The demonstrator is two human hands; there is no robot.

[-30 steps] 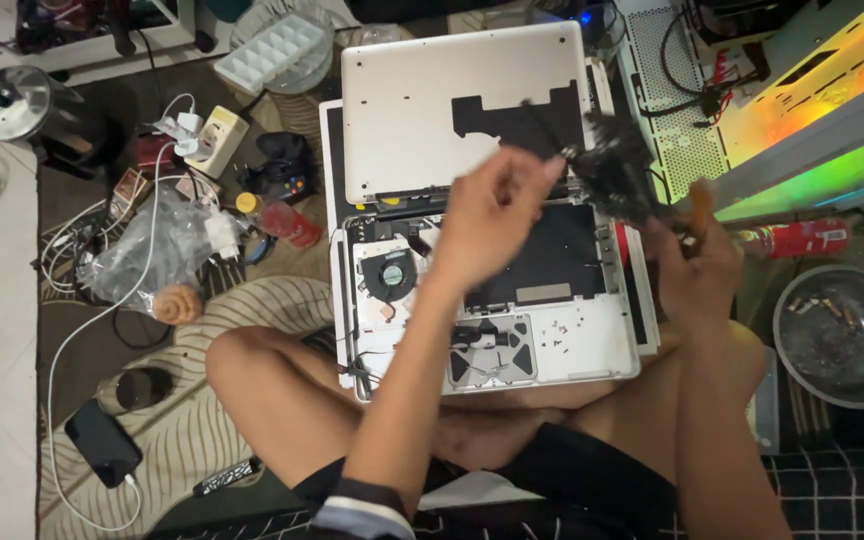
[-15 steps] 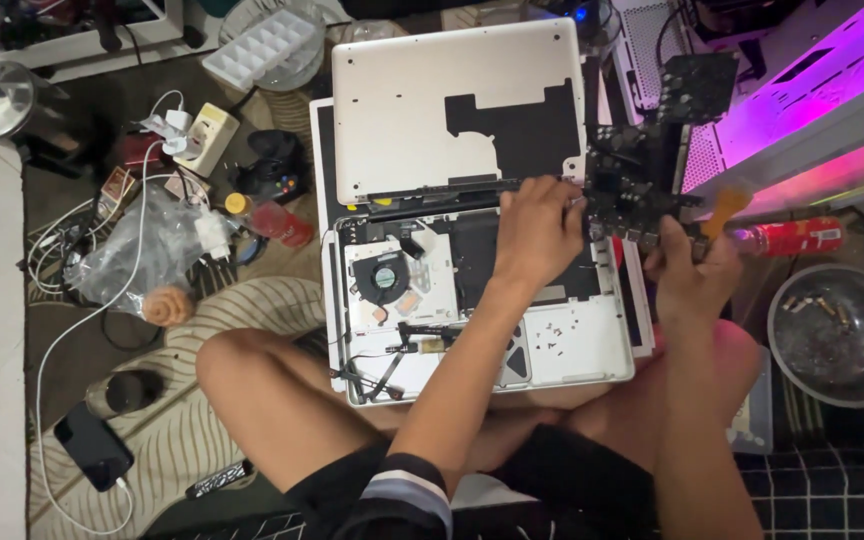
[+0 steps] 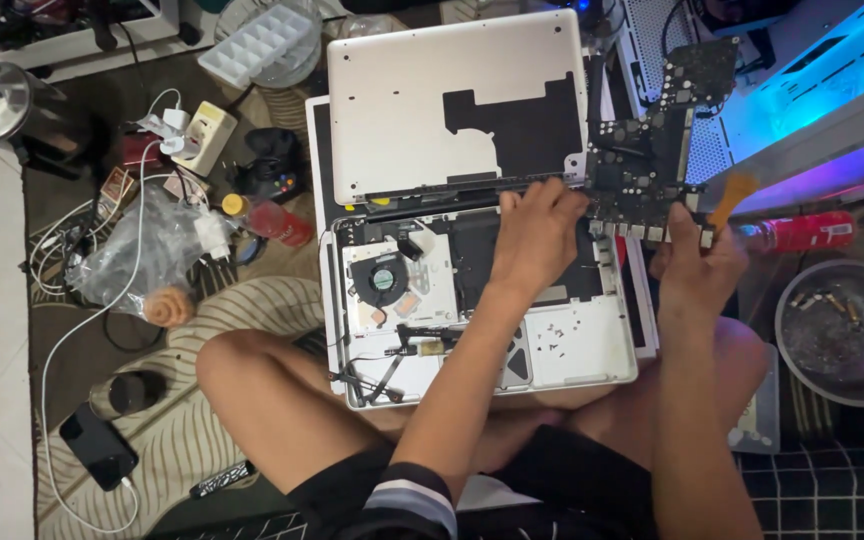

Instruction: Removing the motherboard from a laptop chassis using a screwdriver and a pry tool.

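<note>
A dark green circuit board (image 3: 652, 150) is held up in the air just right of the opened silver laptop base (image 3: 592, 350). My left hand (image 3: 537, 225) reaches across the laptop and grips the board's left lower edge. My right hand (image 3: 697, 265) pinches the board's bottom edge from below, and an orange flat tool (image 3: 732, 195) sticks up beside its fingers. Inside the base, a round black fan (image 3: 384, 275) and loose cables (image 3: 422, 340) show. The detached silver bottom cover (image 3: 422, 110) lies behind the base. My bare legs are crossed under the laptop.
A metal bowl (image 3: 842, 335) with small parts sits at the right, behind it a red can (image 3: 802, 232). A lit computer case (image 3: 812, 90) stands at the back right. At the left lie a plastic bag (image 3: 147, 250), a black phone (image 3: 97, 445) on a white cable and an ice tray (image 3: 252, 45).
The circuit board has come up and to the right, clear of the laptop base. My left hand moved right onto its edge. The computer case's light went from green through pink to blue.
</note>
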